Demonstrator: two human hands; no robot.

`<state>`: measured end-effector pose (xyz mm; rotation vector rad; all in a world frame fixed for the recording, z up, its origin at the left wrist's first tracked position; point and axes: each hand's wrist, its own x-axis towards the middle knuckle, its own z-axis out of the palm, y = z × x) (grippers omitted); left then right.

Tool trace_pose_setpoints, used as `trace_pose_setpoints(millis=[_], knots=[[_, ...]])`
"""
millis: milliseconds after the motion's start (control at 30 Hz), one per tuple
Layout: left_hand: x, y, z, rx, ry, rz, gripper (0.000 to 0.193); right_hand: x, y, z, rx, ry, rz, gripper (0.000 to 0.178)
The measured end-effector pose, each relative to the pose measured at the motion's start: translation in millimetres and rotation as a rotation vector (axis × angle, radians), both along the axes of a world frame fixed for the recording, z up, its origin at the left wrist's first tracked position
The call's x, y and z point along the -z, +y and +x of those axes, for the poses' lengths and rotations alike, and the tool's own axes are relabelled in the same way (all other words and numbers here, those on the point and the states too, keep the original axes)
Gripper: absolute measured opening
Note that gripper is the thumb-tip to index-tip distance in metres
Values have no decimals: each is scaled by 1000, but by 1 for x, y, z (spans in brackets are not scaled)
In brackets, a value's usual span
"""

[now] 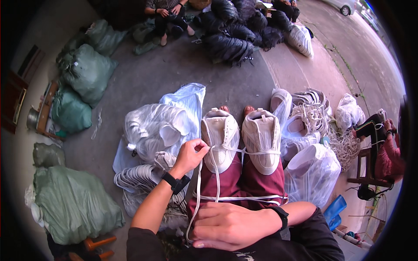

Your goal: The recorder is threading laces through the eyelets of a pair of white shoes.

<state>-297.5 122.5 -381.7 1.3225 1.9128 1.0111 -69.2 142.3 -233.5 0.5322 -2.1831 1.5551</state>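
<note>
A pair of cream sneakers, the left shoe and the right shoe, rests on my maroon-trousered legs with toes toward me. A white shoelace runs across both. Beside the left shoe, my left hand pinches the lace with thumb and forefinger. Over my lap lies my right hand, fingers curled; lace strands lead down to it, and its grip is partly hidden. Another white cord crosses my thighs below the shoes.
Clear plastic bags of shoes flank me, left and right. Loose white laces heap at right. Green sacks line the left side; black bundles lie ahead. One person sits ahead, another at right.
</note>
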Motion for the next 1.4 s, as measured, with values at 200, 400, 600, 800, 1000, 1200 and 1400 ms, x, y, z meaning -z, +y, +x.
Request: trace_pose_setpoints(millis=[200,400,600,800,1000,1200,1400], knots=[[-9,1,0,58,-58,-80,18,56,21,-23,438,-247,404,32],[-21,3,-2,88,-21,-95,18,122,73,-48,1070,-299,307,76],[-31,16,14,103,52,-119,16,156,78,-58,1154,-352,283,79],[-29,20,22,130,19,-119,16,161,79,-47,1171,-294,204,80],[-40,29,38,121,-11,-181,17,162,86,-31,1202,-261,195,79],[-46,39,49,156,46,-167,17,160,93,-18,1208,-234,147,75],[-48,50,61,161,57,-218,18,158,101,-5,1214,-228,127,75]])
